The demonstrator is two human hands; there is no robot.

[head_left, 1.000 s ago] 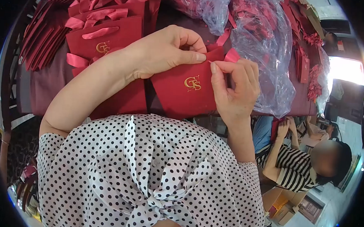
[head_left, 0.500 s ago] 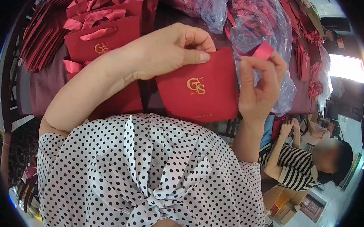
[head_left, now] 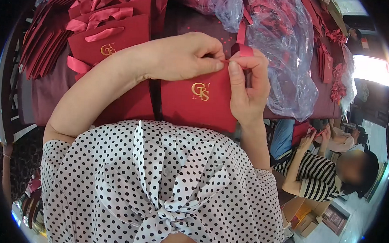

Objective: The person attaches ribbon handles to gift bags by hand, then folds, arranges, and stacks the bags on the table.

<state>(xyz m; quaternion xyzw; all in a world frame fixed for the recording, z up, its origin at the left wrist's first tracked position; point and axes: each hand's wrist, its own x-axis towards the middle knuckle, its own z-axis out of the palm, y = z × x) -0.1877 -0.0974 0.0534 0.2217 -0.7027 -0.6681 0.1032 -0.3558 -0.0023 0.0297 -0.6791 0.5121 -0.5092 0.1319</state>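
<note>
A red paper bag (head_left: 195, 106) with a gold monogram lies at the table's front edge, between my hands. My left hand (head_left: 193, 58) is closed on its top edge, thumb in front and fingers behind. Close beside it, my right hand (head_left: 250, 82) pinches the pink ribbon (head_left: 243, 50) at the bag's upper right corner. The ribbon loops over my right fingers. Where the two hands meet, the ribbon's end and the bag's edge are partly hidden by my fingertips.
Red bags with ribbons (head_left: 133, 27) stand at the left, beside a fanned stack of red bags (head_left: 44, 41). Clear plastic (head_left: 291, 82) covers red items at the right. A person in a striped top (head_left: 320, 177) works at the lower right.
My right hand first moved right, pulling the ribbon away from the bag, and has now come back left beside my left hand. The bag has shifted slightly left since the middle frame.
</note>
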